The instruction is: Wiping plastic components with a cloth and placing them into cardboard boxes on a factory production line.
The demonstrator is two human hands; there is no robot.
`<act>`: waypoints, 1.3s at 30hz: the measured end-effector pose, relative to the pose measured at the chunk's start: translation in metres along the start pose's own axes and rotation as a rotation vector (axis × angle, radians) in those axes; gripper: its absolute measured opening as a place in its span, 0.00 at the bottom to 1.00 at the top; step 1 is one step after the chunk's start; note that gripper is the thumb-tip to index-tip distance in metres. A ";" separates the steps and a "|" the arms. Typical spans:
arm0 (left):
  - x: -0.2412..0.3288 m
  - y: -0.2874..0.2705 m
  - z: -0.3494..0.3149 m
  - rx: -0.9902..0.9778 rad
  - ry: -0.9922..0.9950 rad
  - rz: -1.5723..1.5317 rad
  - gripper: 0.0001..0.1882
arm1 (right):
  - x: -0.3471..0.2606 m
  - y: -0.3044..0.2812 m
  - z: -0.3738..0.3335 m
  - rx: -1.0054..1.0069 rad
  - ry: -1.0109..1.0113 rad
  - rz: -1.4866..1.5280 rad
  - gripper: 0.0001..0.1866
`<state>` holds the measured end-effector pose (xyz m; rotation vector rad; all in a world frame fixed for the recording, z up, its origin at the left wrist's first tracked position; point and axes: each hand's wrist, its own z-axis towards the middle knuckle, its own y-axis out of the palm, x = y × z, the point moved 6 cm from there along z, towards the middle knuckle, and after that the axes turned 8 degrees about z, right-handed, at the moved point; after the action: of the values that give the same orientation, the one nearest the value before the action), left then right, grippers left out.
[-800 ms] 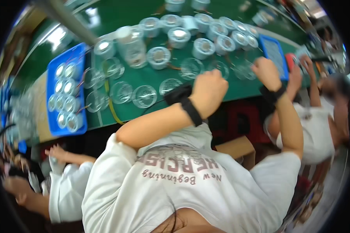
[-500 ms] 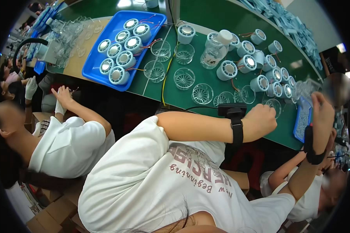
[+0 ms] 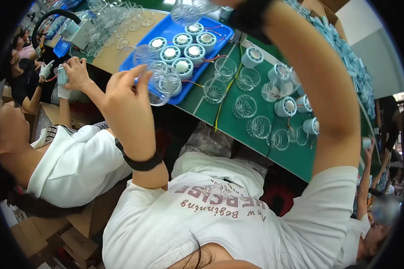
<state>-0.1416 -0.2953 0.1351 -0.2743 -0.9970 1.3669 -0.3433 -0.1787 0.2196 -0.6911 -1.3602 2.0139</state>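
Left hand raised, fingers pinching clear cup — right hand overreaching, fingers indiscernible

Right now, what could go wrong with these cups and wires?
The clear cups in the left hand could slip and knock the round units in the blue tray. The yellow wire poking past the tray's rim might snag on something. Cups standing near the front edge of the green table, like this tilted one, could get brushed off.
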 end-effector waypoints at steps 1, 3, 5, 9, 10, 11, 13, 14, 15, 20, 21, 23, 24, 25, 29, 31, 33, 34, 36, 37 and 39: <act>-0.019 0.008 0.009 0.052 -0.032 0.125 0.08 | -0.005 0.030 0.026 0.045 0.012 0.022 0.12; -0.048 0.030 0.023 0.051 -0.085 0.214 0.08 | -0.016 0.082 0.063 -0.013 0.127 0.098 0.12; -0.075 0.047 0.029 0.043 -0.148 0.312 0.09 | -0.022 0.128 0.091 -0.223 0.203 0.079 0.16; -0.109 0.087 0.044 -0.208 -0.415 0.407 0.11 | 0.000 0.186 0.102 -0.313 0.194 -0.058 0.18; -0.111 0.100 0.048 -0.264 -0.462 0.400 0.13 | 0.017 0.201 0.102 -0.329 0.238 -0.030 0.18; -0.112 0.105 0.054 -0.268 -0.449 0.405 0.12 | 0.031 0.213 0.104 -0.345 0.290 -0.002 0.18; -0.133 0.108 0.064 -0.237 -0.382 0.433 0.12 | 0.029 0.225 0.098 -0.394 0.210 0.005 0.18; -0.139 0.112 0.070 -0.198 -0.316 0.444 0.12 | 0.032 0.223 0.098 -0.356 0.285 0.076 0.18; -0.136 0.116 0.074 -0.253 -0.351 0.450 0.12 | 0.031 0.223 0.101 -0.350 0.252 0.097 0.18; -0.156 0.158 0.076 -0.445 -0.320 0.391 0.14 | 0.006 0.070 0.014 -0.196 -0.062 0.206 0.12; -0.156 0.160 0.077 -0.433 -0.284 0.393 0.14 | 0.016 0.030 -0.018 -0.087 -0.111 0.206 0.11; -0.151 0.165 0.081 -0.454 -0.234 0.400 0.15 | 0.060 -0.050 -0.106 0.141 -0.282 0.205 0.12; -0.147 0.165 0.084 -0.462 -0.212 0.418 0.15 | 0.149 -0.017 -0.106 -0.026 -0.063 0.414 0.10; -0.133 0.169 0.089 -0.467 -0.183 0.406 0.15 | 0.229 0.011 -0.119 -0.186 0.165 0.614 0.09; -0.123 0.166 0.097 -0.374 -0.090 0.445 0.14 | 0.348 -0.155 -0.308 -0.090 0.934 -0.087 0.13; -0.127 0.176 0.102 -0.479 -0.031 0.470 0.15 | 0.415 -0.102 -0.369 -0.328 0.982 -0.266 0.26; -0.150 0.189 0.116 -0.517 0.008 0.466 0.15 | 0.485 -0.083 -0.423 -0.455 1.022 -0.316 0.36; -0.183 0.192 0.120 -0.548 0.006 0.446 0.16 | 0.497 -0.067 -0.433 -0.470 1.021 -0.253 0.39; -0.224 0.198 0.120 -0.622 0.013 0.394 0.17 | 0.535 -0.034 -0.460 -0.458 1.034 -0.308 0.39; -0.201 0.197 0.117 -0.628 0.025 0.391 0.17 | 0.546 -0.026 -0.476 -0.462 1.069 -0.374 0.39; -0.136 0.168 0.105 -0.428 0.215 0.733 0.18 | 0.564 -0.010 -0.507 -0.476 1.211 -0.301 0.39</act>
<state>-0.3166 -0.4150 0.0219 -1.1738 -1.0422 1.7073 -0.3669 0.5498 0.0097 -1.4678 -1.0239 0.6902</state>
